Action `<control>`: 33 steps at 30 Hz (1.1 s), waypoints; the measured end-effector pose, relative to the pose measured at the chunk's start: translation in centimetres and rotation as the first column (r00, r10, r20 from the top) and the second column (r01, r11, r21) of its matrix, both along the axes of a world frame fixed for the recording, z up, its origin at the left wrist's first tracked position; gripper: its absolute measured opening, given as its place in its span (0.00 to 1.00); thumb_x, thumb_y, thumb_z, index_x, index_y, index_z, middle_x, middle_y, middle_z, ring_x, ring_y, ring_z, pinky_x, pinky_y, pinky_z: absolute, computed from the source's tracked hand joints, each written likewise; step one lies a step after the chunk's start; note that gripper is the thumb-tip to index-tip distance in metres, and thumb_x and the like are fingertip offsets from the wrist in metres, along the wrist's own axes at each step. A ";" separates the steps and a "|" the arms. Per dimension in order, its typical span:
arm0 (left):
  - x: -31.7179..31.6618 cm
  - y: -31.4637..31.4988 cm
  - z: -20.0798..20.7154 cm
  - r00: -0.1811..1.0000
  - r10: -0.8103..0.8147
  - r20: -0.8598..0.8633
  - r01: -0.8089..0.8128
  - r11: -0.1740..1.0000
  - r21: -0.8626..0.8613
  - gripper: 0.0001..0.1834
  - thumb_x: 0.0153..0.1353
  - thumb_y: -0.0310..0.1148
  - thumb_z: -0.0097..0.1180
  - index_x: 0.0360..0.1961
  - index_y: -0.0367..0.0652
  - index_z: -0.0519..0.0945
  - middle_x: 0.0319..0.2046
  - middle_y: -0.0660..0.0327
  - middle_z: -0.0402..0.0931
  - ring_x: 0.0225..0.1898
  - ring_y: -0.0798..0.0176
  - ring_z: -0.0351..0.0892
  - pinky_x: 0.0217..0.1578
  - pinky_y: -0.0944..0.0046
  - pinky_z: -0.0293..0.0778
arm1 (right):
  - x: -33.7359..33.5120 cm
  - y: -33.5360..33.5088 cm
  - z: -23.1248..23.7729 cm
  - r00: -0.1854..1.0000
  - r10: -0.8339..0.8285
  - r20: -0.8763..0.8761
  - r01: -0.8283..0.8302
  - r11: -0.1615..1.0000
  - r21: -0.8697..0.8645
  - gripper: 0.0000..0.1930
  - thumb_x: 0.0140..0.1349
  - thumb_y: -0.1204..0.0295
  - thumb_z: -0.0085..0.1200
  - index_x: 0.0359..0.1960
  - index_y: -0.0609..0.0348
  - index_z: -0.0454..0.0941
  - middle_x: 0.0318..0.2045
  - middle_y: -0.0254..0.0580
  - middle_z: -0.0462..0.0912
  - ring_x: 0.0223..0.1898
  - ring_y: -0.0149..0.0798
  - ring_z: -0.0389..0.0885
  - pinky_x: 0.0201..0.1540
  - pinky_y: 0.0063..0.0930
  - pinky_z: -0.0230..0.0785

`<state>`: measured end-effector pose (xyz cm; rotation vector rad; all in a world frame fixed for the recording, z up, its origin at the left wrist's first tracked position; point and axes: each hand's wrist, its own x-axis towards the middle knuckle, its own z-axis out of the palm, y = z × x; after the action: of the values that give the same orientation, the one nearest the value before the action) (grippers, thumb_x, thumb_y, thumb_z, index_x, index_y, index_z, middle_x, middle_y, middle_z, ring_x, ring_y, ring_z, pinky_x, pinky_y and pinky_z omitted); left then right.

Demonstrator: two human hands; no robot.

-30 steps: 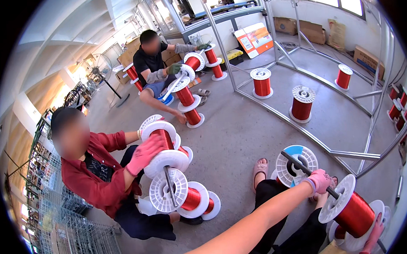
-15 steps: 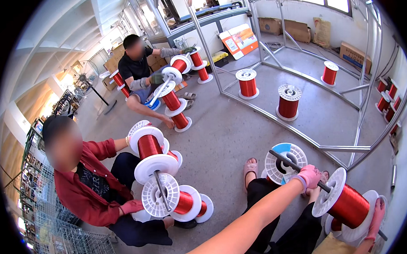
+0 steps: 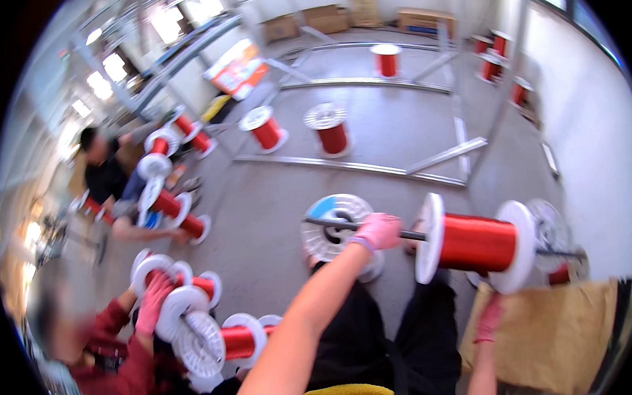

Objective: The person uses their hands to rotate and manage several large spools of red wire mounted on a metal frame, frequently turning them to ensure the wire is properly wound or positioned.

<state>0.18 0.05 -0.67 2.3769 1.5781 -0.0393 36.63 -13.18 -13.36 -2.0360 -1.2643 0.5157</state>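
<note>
Left hand (image 3: 378,231), pink glove: fingers clamped around a dark rod (image 3: 412,234), arm reaching up from the lower edge. Red-wire spool (image 3: 478,243) threaded on that rod, lying on its side to the right of the left hand; near white flange just beside the glove, bare rod between. Rod runs on out past the far flange, toward the wall. Its other end, left of the glove, crosses in front of a white-flanged spool (image 3: 331,246) marked with a blue patch, seen flange-on near the feet.

Right hand (image 3: 490,318), also pink-gloved, just below the spool's far flange; blurred, so cannot tell whether fingers grip, touch or stand apart. Brown sheet (image 3: 543,337) beside it, to the right.

Left side: co-worker in dark red shirt (image 3: 124,375), one pink glove on a group of red-wire spools. Farther off, co-worker in black shirt (image 3: 105,171) by more spools. Ahead: metal frame (image 3: 357,167) on grey floor (image 3: 260,199), upright spools about it.
</note>
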 end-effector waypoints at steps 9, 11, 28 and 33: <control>0.7 0.6 1.1 0.993 0.037 -0.114 -0.052 0.990 -0.133 0.17 0.52 0.45 0.51 0.32 0.45 0.83 0.32 0.52 0.80 0.38 0.50 0.80 0.42 0.54 0.74 | 4.4 -5.9 -10.2 0.996 0.086 0.032 -0.076 0.968 -0.240 0.16 0.64 0.63 0.44 0.46 0.61 0.74 0.39 0.41 0.79 0.40 0.35 0.78 0.43 0.29 0.70; 0.4 0.4 0.2 0.983 0.072 -0.171 -0.091 0.990 -0.104 0.17 0.52 0.46 0.51 0.33 0.46 0.83 0.32 0.52 0.80 0.38 0.49 0.80 0.42 0.54 0.75 | 3.6 -4.2 -7.5 0.954 -0.078 -0.291 0.030 0.986 -0.167 0.17 0.64 0.62 0.44 0.47 0.62 0.74 0.37 0.39 0.79 0.37 0.30 0.77 0.42 0.25 0.70; 0.7 -0.3 0.9 0.982 0.114 -0.153 -0.138 0.978 -0.157 0.17 0.52 0.46 0.52 0.32 0.47 0.83 0.32 0.53 0.81 0.36 0.49 0.80 0.42 0.54 0.75 | 2.1 3.2 7.3 0.581 0.202 -0.788 0.203 0.902 0.381 0.23 0.68 0.55 0.40 0.54 0.62 0.70 0.47 0.36 0.76 0.47 0.31 0.73 0.52 0.28 0.65; 0.6 -0.6 1.2 0.986 0.133 -0.103 -0.147 0.978 -0.145 0.16 0.51 0.46 0.52 0.32 0.47 0.83 0.32 0.53 0.81 0.36 0.49 0.80 0.41 0.54 0.75 | 1.8 6.4 8.7 0.446 0.275 -0.852 0.142 0.918 0.371 0.23 0.67 0.54 0.42 0.53 0.61 0.70 0.48 0.35 0.75 0.48 0.32 0.72 0.52 0.29 0.64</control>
<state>0.81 -0.53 0.52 2.1710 1.7161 -0.2363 38.41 -6.74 -4.70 -1.0225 -0.6609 1.1015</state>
